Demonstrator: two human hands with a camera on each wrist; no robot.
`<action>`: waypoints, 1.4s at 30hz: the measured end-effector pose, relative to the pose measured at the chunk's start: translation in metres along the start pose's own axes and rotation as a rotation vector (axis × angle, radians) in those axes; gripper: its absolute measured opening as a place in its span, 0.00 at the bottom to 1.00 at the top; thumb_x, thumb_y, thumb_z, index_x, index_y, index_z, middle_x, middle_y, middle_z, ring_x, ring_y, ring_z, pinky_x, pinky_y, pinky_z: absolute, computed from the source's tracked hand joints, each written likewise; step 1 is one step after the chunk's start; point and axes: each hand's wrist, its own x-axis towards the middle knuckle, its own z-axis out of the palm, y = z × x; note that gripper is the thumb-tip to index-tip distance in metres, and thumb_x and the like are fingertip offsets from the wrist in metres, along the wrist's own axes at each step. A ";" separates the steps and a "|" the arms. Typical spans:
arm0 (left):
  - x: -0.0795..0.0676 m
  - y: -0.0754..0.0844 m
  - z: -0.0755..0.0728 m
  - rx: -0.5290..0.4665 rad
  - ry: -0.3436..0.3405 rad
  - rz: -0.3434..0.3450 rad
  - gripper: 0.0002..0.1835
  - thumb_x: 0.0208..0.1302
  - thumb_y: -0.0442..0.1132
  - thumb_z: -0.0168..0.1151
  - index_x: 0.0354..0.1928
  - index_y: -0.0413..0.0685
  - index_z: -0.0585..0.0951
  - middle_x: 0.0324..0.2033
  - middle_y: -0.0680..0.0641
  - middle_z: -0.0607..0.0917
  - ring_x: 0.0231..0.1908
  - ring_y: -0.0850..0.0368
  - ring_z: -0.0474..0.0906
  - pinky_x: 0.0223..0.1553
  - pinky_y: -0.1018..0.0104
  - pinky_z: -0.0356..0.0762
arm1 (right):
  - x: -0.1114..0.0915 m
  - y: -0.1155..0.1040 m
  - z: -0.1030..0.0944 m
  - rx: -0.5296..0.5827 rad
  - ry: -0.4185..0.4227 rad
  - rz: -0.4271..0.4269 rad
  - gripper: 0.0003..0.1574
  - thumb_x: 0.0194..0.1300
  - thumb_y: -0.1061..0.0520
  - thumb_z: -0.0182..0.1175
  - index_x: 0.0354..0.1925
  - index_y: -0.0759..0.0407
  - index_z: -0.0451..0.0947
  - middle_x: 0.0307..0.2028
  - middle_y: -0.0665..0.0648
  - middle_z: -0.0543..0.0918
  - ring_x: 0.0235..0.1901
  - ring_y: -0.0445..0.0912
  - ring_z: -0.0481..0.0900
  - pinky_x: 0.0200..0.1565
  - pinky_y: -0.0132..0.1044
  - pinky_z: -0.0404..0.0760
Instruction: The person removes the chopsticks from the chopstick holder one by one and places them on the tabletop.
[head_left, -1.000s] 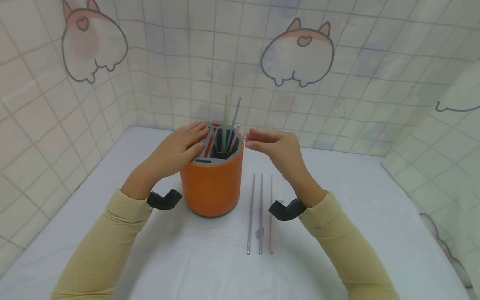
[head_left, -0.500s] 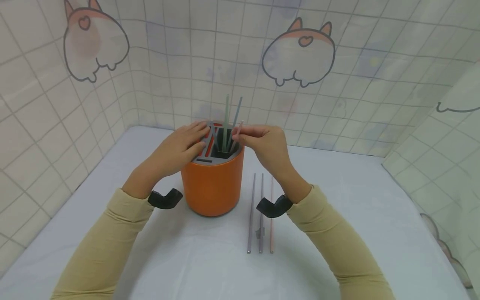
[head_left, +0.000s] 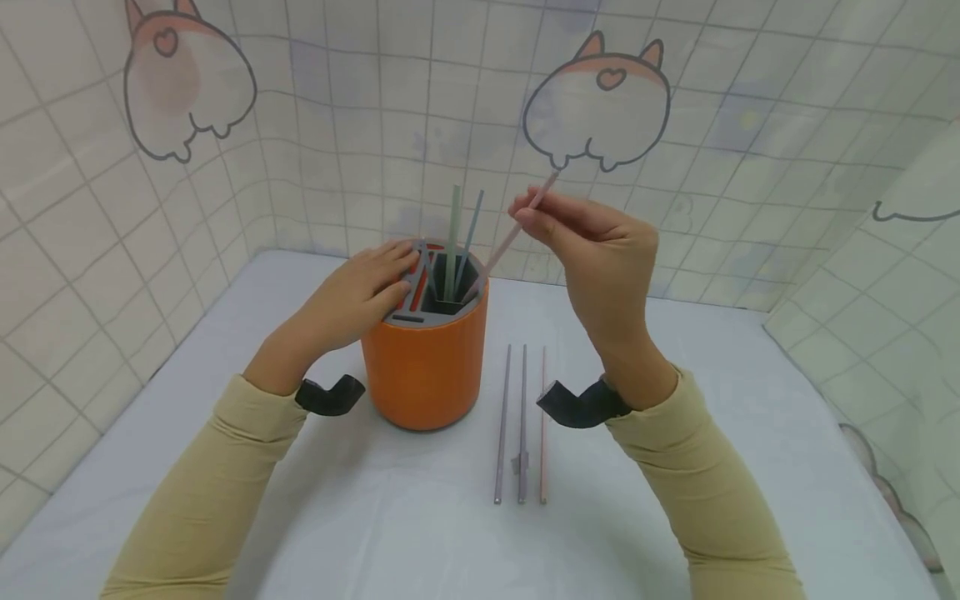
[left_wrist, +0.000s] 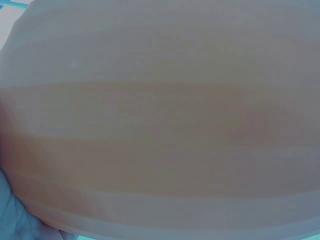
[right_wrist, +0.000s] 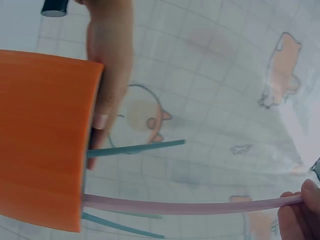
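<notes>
My right hand pinches a pink stick near its upper end, thumb against fingertips; the stick slants down to the left, its lower end inside the orange holder. My left hand rests on the holder's grey top, fingers extended. In the dark compartment, a green stick and a blue stick lean upward, with a shorter greyish one on the left. On the white desk, three thin sticks lie apart, side by side, right of the holder.
</notes>
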 end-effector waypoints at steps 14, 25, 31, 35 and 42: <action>0.000 0.001 0.000 -0.008 -0.009 -0.003 0.30 0.80 0.48 0.39 0.77 0.43 0.56 0.79 0.44 0.53 0.79 0.44 0.43 0.79 0.44 0.39 | 0.014 -0.037 -0.026 0.292 0.414 -0.009 0.11 0.49 0.76 0.71 0.35 0.79 0.85 0.28 0.65 0.89 0.30 0.53 0.90 0.38 0.40 0.88; 0.001 0.000 -0.001 -0.007 -0.009 -0.009 0.30 0.80 0.48 0.39 0.77 0.44 0.56 0.78 0.44 0.53 0.79 0.45 0.43 0.79 0.45 0.38 | 0.009 0.018 -0.095 0.139 0.348 0.436 0.19 0.46 0.62 0.79 0.37 0.70 0.88 0.29 0.59 0.90 0.30 0.48 0.90 0.39 0.36 0.87; 0.000 -0.001 0.001 -0.006 0.000 -0.008 0.30 0.80 0.47 0.39 0.77 0.43 0.57 0.78 0.43 0.53 0.79 0.45 0.43 0.79 0.45 0.39 | -0.022 0.072 -0.114 -0.001 0.161 0.769 0.04 0.55 0.61 0.74 0.33 0.57 0.90 0.28 0.50 0.90 0.31 0.40 0.90 0.40 0.30 0.86; 0.000 0.000 0.000 -0.009 -0.001 -0.009 0.30 0.80 0.47 0.40 0.77 0.42 0.57 0.78 0.43 0.54 0.79 0.44 0.44 0.79 0.45 0.39 | -0.041 0.096 -0.119 -0.029 0.064 1.003 0.04 0.61 0.62 0.69 0.31 0.54 0.88 0.28 0.48 0.90 0.32 0.38 0.90 0.42 0.28 0.86; 0.000 0.000 0.000 -0.009 -0.005 -0.005 0.30 0.80 0.48 0.39 0.77 0.43 0.56 0.78 0.43 0.53 0.79 0.44 0.43 0.79 0.45 0.39 | -0.065 0.122 -0.125 0.013 0.059 1.215 0.03 0.65 0.64 0.65 0.35 0.58 0.85 0.28 0.49 0.90 0.32 0.38 0.89 0.42 0.27 0.86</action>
